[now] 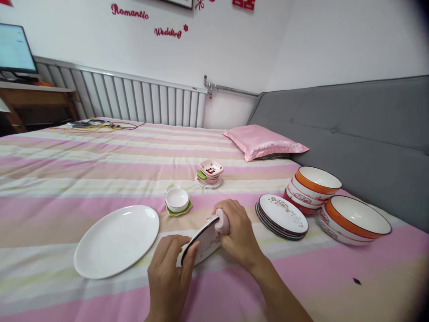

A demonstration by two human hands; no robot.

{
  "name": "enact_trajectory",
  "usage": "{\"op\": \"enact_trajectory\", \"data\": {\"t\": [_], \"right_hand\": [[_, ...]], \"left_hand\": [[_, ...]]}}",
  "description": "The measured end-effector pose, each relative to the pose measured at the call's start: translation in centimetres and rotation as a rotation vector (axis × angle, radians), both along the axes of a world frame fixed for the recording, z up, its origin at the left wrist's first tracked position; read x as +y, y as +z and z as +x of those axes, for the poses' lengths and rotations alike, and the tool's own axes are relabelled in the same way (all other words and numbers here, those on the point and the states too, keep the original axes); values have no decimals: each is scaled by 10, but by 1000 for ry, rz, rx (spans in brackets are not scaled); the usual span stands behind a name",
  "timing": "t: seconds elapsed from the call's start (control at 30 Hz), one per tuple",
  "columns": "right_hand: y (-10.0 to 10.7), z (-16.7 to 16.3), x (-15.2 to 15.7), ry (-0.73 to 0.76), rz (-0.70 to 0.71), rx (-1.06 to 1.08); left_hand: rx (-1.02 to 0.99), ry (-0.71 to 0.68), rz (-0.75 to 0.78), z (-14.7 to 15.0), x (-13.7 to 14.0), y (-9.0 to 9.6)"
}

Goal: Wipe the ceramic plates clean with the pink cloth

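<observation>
A dark-rimmed white plate (205, 245) with a brown pattern is tilted up on edge between my hands. My left hand (171, 268) grips its near left rim, thumb on the face and fingers behind. With my right hand (236, 230) I press a pale pink cloth (222, 222) around the upper right rim. To the right lies a stack of similar dark-rimmed plates (283, 214). A large white oval plate (117, 241) rests flat on the left. Beyond my hands sits a small white bowl (177, 199) on a green leaf-shaped dish (181, 212).
Small square patterned dishes (211, 167) are stacked farther back. Orange-rimmed bowls (318, 180) stand in stacks at right, near the grey headboard (351, 114). A pink pillow (263, 139) and tangled cables (107, 125) lie on the striped bedsheet (83, 179). A small dark piece (357, 281) lies front right.
</observation>
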State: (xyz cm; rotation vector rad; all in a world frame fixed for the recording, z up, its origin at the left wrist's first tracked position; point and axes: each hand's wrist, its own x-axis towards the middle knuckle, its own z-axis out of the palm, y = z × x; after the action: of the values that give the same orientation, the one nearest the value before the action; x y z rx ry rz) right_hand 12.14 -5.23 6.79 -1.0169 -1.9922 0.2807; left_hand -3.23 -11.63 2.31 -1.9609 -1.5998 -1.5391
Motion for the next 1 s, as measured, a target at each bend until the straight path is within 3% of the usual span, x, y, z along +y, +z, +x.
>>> {"op": "enact_trajectory", "data": {"t": [0.07,0.23,0.33,0.5,0.7,0.83,1.0], "right_hand": [[-2,3,4,-34,-47,18],[-11,13,20,-123,-157,137],[-14,16,25,-127,-189,185],[-14,17,25,-129,-202,247],[-17,11,23,-81,-269,326],[-14,4,15,-45,-243,265],[-4,0,3,-16,-66,92]], "left_hand": [[-36,30,-162,2,1,-3],[-17,162,-753,5,2,-8],[61,100,-852,5,3,-9],[54,76,-699,3,5,-15],[-7,168,-162,-6,4,-9],[3,126,96,-7,2,0],[31,55,171,-5,0,4]]}}
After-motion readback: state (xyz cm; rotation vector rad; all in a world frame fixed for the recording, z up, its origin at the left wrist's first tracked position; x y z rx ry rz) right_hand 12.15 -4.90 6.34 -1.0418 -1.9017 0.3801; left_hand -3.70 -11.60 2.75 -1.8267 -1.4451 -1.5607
